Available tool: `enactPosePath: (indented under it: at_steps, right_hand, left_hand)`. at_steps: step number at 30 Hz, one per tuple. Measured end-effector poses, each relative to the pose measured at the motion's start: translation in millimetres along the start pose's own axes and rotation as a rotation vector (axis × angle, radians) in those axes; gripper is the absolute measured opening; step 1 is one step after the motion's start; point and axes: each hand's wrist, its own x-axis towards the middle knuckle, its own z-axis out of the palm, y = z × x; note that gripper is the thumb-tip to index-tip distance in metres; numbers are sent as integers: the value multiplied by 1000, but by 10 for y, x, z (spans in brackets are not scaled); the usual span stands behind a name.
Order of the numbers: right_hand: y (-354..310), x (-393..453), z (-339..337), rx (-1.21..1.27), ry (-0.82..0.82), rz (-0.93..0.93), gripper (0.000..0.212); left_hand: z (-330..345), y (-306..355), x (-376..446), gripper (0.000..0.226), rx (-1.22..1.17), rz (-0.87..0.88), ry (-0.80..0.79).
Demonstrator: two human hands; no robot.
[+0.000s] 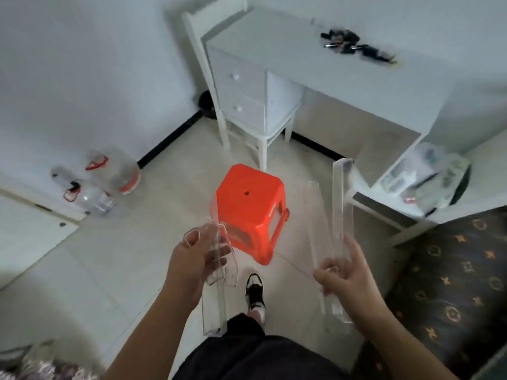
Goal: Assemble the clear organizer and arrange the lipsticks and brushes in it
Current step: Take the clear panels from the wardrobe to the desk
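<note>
Two clear organizer pieces were held in the air above the tiled floor (115, 259). The left hand (192, 259) gripped the shorter clear piece (219, 259), fingers curled round it; the right hand (343, 272) pinched the long clear piece (338, 215), tilted upward. The hands were well apart. Between them stood an orange stool (251, 207). Dark lipsticks and brushes (354, 46) lay on the white bench (274, 39) beyond.

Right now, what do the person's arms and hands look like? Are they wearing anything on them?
Both arms are bare, with no sleeves showing. The left hand and the right hand wear no gloves, and I can see no rings, watch or bracelet on them.
</note>
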Motion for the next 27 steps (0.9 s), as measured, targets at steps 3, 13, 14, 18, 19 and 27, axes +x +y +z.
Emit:
enactPosePath:
  at_steps: [3,13,14,18,19,27]
  right_hand:
    - [-134,292,-90,12,97,-10,100]
    - [-574,1199,-547,124,350,-72,104]
    - [-603,1317,-604,127,360,-78,104]
    - [-709,1834,-900,115,370,-78,103]
    - [-744,1984,-993,105,366,-80,102]
    - [-1107,3325,-2100,8,306,-94,96]
  left_hand:
    - [299,277,513,24,45,-14,-128]
    - [1329,1118,1746,46,214,-42,-382]
    - [1434,1163,1835,43,233,-33,-385]
    - [1851,1302,2221,31,282,-38,-391]
    - [1957,1345,2336,33,284,-33,-384]
    - [3140,1804,3167,43,176,53,-258]
